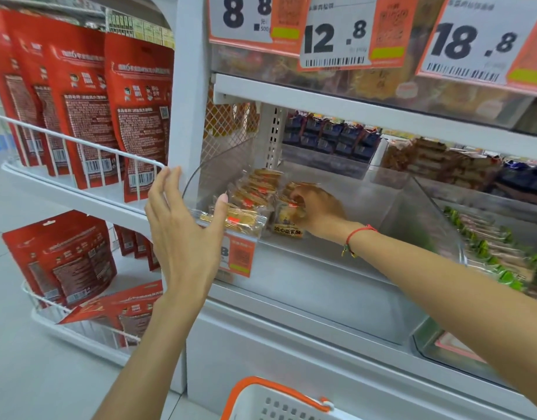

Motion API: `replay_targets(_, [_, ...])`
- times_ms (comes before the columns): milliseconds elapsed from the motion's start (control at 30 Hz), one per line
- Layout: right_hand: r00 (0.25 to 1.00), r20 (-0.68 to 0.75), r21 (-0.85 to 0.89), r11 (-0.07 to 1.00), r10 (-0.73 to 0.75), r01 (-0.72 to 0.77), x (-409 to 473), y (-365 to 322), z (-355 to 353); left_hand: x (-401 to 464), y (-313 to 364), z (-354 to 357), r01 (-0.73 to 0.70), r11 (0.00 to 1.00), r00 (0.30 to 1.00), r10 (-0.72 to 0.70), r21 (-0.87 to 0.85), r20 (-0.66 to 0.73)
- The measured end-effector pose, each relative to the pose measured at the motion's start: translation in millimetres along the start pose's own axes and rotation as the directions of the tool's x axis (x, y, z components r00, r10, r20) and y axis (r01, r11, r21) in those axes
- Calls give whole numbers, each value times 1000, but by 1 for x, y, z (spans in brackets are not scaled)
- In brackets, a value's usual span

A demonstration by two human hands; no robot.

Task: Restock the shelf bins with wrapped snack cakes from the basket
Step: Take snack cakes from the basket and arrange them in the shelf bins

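Now my right hand (317,209) grips a clear-wrapped golden snack cake (287,215) inside the clear plastic shelf bin (425,201), its long axis hidden by my fingers. Left hand (182,234) hovers released. White orange-handled basket (279,401) is cut off below.

Bare forearms; a red cord bracelet (356,237) with small beads circles the right wrist.

White shelf (306,268) with clear bin (437,207) of wrapped snack cakes (252,192).
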State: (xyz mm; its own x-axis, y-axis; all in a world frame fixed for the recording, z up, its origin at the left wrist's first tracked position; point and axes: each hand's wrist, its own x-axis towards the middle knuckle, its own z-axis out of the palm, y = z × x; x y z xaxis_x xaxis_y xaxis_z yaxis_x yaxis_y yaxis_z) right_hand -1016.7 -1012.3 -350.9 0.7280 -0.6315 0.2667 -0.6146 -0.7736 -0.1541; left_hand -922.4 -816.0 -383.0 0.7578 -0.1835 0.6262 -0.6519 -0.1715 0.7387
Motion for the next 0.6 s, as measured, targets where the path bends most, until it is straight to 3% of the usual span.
replay_targets(133, [995,100,-3,1000,-22,22,-1,6,-22,-2,4,-8,9,999,999,-7,-43,41])
replay_targets(267, [996,33,98,992,-86,82,-36,5,-42,-9,28,-22,-30,994,999,33,-101,27])
replay_targets(400, [984,-66,200,964,-167,177,-104,2,-67,-27,65,-37,-26,985,967,68,-170,244])
replay_targets(500, [980,-58,241,950,-191,200,-156,3,-83,-48,86,-50,-77,989,886,126,-125,446])
replay_targets(600, [977,93,151,972,-194,179,-203,6,-93,-72,98,-59,-204,976,682,196,-74,705])
